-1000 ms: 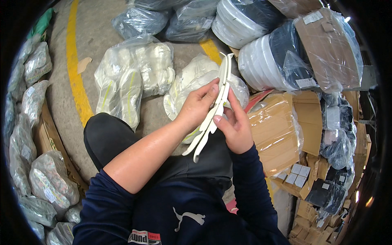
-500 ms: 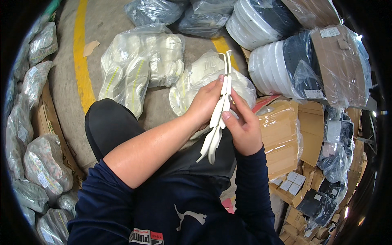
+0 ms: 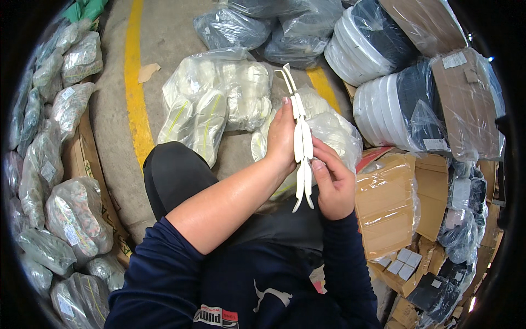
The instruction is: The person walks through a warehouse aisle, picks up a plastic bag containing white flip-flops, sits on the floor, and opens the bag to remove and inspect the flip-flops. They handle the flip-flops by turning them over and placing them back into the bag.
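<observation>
A pair of cream shoe soles (image 3: 299, 143) stands edge-on between my hands, pressed together lengthwise, with their thin ends curving apart at top and bottom. My left hand (image 3: 281, 134) lies closed along their left side, its fingers mostly hidden behind them. On the lower right edge, my right hand (image 3: 333, 183) grips them with bent fingers and thumb. Just beyond, a clear bag of cream soles (image 3: 334, 129) rests on the floor, partly covered by my hands. To its left is another clear bag of soles (image 3: 216, 88), some with a yellow-green stripe.
Clear bags of speckled soles (image 3: 79, 216) pile up along the left. Grey bagged bundles (image 3: 296, 33) lie at the far side. Wrapped white-and-black stacks (image 3: 383, 104) and cardboard boxes (image 3: 386, 203) fill the right. A yellow line (image 3: 134, 82) crosses the concrete floor.
The soles have turned from a slant to nearly upright, still between both hands. The whole view has shifted, so surroundings appear further right and slightly lower.
</observation>
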Action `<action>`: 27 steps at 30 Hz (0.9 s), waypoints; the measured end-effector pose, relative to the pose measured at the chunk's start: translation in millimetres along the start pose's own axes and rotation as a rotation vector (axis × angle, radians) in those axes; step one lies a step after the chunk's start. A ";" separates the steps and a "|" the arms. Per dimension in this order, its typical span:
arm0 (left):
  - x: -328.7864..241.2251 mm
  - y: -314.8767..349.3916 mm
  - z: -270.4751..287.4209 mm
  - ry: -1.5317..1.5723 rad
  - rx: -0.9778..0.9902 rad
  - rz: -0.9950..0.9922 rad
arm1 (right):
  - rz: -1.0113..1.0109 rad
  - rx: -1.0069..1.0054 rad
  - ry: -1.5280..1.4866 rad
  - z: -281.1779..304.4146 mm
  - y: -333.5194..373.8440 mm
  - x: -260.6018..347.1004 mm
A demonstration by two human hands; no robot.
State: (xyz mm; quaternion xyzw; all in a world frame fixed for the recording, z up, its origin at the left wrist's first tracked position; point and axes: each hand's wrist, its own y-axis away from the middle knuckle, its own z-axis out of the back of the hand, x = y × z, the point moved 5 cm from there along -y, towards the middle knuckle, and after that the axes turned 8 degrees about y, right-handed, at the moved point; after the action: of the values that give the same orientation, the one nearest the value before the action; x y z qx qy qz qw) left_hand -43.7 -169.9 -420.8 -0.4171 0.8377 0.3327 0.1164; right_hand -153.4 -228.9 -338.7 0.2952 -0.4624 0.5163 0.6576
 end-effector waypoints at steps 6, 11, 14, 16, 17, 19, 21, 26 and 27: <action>0.6 5.8 -3.9 0.043 -0.032 0.038 | -0.028 0.003 -0.045 3.9 0.1 4.5; 3.9 9.2 -10.2 -0.104 0.055 0.016 | -0.077 -0.061 -0.106 10.8 -1.3 -0.4; 19.6 15.6 -10.3 -0.080 0.141 0.131 | -0.086 -0.046 0.272 17.5 -5.0 -6.8; 31.9 22.5 -14.2 0.074 0.285 0.309 | -0.256 0.020 0.120 22.2 -4.1 -19.8; 30.6 23.1 -15.6 0.012 0.353 0.264 | -0.288 0.016 0.057 26.9 -3.0 -23.1; 33.5 26.5 -18.0 -0.054 0.420 0.282 | -0.252 0.025 -0.031 35.6 -0.3 -23.6; 31.7 29.3 -25.9 -0.055 0.493 0.237 | -0.307 -0.026 -0.169 42.6 2.4 -28.5; -12.0 37.2 -46.1 -0.466 0.430 0.069 | -0.115 -0.280 -0.338 60.9 3.4 -24.2; -34.2 37.5 -49.1 -0.445 0.434 0.048 | -0.092 -0.329 -0.396 67.3 5.7 -23.9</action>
State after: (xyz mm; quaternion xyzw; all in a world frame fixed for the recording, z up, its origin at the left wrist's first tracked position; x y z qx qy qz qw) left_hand -47.4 -164.6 -350.4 -0.2795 0.8528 0.2317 0.3753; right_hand -180.2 -295.3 -334.3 0.3003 -0.6458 0.3361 0.6163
